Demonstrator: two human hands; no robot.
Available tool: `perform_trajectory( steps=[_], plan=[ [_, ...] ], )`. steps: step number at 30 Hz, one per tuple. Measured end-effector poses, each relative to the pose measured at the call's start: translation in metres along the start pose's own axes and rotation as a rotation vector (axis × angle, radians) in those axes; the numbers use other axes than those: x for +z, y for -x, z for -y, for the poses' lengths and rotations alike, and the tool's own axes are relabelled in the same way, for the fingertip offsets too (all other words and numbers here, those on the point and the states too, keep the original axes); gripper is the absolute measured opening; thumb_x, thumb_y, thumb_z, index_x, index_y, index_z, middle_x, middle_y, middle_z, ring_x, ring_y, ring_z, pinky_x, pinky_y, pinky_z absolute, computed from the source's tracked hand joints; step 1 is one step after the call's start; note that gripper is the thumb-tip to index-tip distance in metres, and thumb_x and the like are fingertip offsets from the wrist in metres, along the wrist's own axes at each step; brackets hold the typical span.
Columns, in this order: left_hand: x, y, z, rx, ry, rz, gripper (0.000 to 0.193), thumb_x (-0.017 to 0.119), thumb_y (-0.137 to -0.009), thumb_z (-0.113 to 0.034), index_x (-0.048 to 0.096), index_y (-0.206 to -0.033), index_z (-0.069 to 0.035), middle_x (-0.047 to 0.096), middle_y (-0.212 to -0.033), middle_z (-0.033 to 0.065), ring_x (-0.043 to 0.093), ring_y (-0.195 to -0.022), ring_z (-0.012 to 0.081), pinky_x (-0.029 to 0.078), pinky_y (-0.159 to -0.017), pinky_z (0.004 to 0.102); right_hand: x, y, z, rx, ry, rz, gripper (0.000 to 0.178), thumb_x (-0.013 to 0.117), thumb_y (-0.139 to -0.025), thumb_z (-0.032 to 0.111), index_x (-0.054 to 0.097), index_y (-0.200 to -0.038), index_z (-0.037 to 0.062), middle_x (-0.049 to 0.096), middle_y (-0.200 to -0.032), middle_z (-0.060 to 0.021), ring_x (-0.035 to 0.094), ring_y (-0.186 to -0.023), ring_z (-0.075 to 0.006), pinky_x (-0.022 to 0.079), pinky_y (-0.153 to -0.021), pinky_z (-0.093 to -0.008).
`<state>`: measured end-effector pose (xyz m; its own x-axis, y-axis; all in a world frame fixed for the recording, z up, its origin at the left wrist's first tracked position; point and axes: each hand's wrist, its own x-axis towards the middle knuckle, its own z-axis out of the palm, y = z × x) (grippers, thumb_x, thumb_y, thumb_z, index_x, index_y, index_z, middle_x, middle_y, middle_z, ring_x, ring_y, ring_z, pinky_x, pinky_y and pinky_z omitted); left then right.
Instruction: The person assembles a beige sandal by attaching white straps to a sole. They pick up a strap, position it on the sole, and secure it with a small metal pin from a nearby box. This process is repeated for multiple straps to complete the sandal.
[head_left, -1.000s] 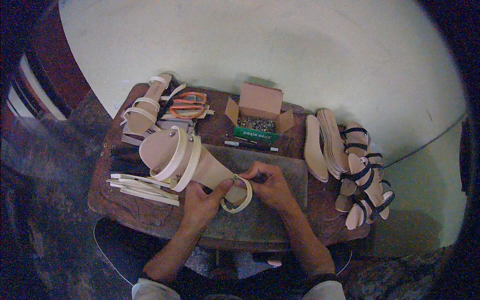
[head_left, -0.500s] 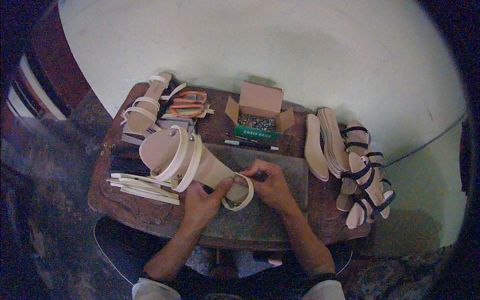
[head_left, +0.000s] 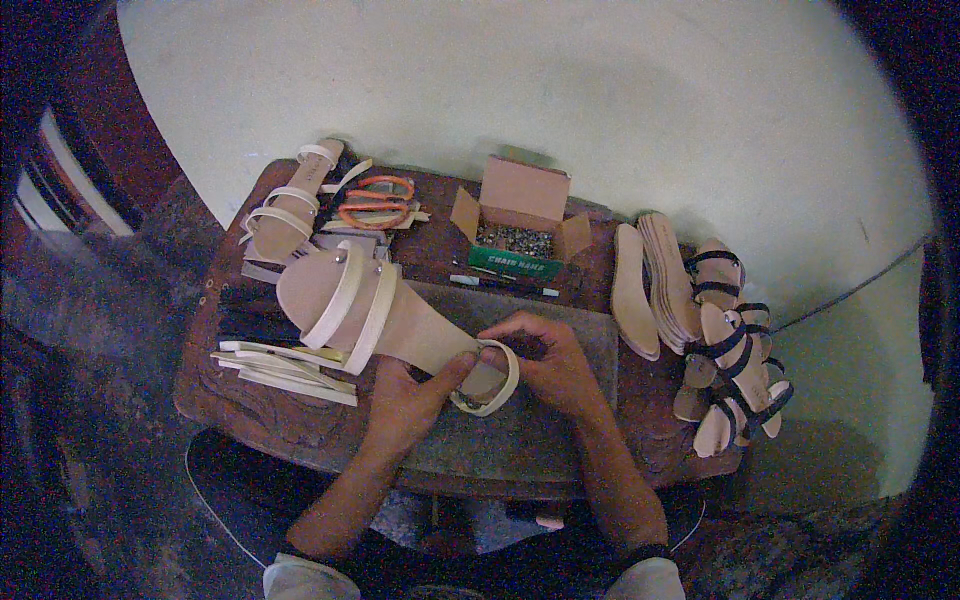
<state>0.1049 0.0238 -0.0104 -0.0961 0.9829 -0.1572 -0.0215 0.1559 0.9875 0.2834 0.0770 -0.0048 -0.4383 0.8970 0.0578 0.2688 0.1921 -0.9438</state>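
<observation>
A beige sandal (head_left: 425, 325) with cream straps slants across the middle of the table, raised in both hands. Two cream bands cross its wide end at the left, and a cream strap loop (head_left: 515, 375) stands at its narrow end. My left hand (head_left: 415, 395) is closed round the sole near that end, its thumb pressed on the insole. At the loop's base, my right hand (head_left: 545, 365) is closed with its fingertips pinching the strap; the exact contact is partly hidden.
Behind the hands stands an open green box (head_left: 515, 262) of small metal nails. Orange-handled scissors (head_left: 377, 203) and another cream sandal (head_left: 290, 215) lie at the back left. Cream strips (head_left: 285, 372) rest at the left. Stacked insoles (head_left: 668, 285) and black-strapped sandals (head_left: 735, 345) fill the right side.
The sandal's narrow end and its strap loop have shifted slightly right. My right hand's fingers have moved in closer around the strap's base; my left hand still grips the sole.
</observation>
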Motion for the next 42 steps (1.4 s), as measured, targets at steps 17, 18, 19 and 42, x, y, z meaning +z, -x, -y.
perform_trajectory(
  steps=[17, 18, 19, 42],
  plan=[
    [-0.003, 0.002, -0.014, -0.127, -0.184, 0.079, 0.032, 0.066, -0.083, -0.020, 0.057, -0.105, 0.002, 0.064, -0.098, 0.0130, 0.061, -0.091, 0.0201, 0.049, -0.081, 0.0335, 0.000, 0.003, 0.000, 0.023, 0.038, 0.016, 0.025, 0.074, -0.074, 0.014, 0.065, -0.095, 0.0035, 0.065, -0.090, -0.0052, 0.060, -0.084, -0.0123, 0.048, -0.077, -0.0270],
    [-0.004, 0.002, -0.012, -0.127, -0.164, 0.087, 0.032, 0.066, -0.083, -0.019, 0.057, -0.105, 0.002, 0.064, -0.098, 0.0132, 0.061, -0.091, 0.0201, 0.049, -0.081, 0.0334, 0.000, 0.003, 0.001, 0.020, 0.042, 0.017, 0.024, 0.074, -0.074, 0.014, 0.065, -0.094, 0.0034, 0.065, -0.089, -0.0052, 0.060, -0.084, -0.0123, 0.048, -0.077, -0.0271],
    [-0.004, 0.002, -0.010, -0.126, -0.144, 0.095, 0.032, 0.066, -0.083, -0.019, 0.057, -0.105, 0.003, 0.064, -0.098, 0.0135, 0.062, -0.091, 0.0202, 0.049, -0.080, 0.0332, 0.000, 0.002, 0.002, 0.017, 0.046, 0.018, 0.024, 0.074, -0.074, 0.014, 0.065, -0.094, 0.0033, 0.065, -0.088, -0.0052, 0.060, -0.084, -0.0122, 0.048, -0.077, -0.0271],
    [-0.001, 0.004, -0.018, -0.166, -0.137, 0.057, 0.029, 0.068, -0.081, -0.015, 0.057, -0.103, 0.001, 0.064, -0.095, 0.0119, 0.062, -0.089, 0.0191, 0.050, -0.079, 0.0322, 0.008, 0.002, -0.018, -0.147, -0.131, 0.002, 0.015, 0.071, -0.076, 0.007, 0.060, -0.084, 0.0035, 0.061, -0.086, -0.0052, 0.057, -0.083, -0.0138, 0.046, -0.076, -0.0281]
  ],
)
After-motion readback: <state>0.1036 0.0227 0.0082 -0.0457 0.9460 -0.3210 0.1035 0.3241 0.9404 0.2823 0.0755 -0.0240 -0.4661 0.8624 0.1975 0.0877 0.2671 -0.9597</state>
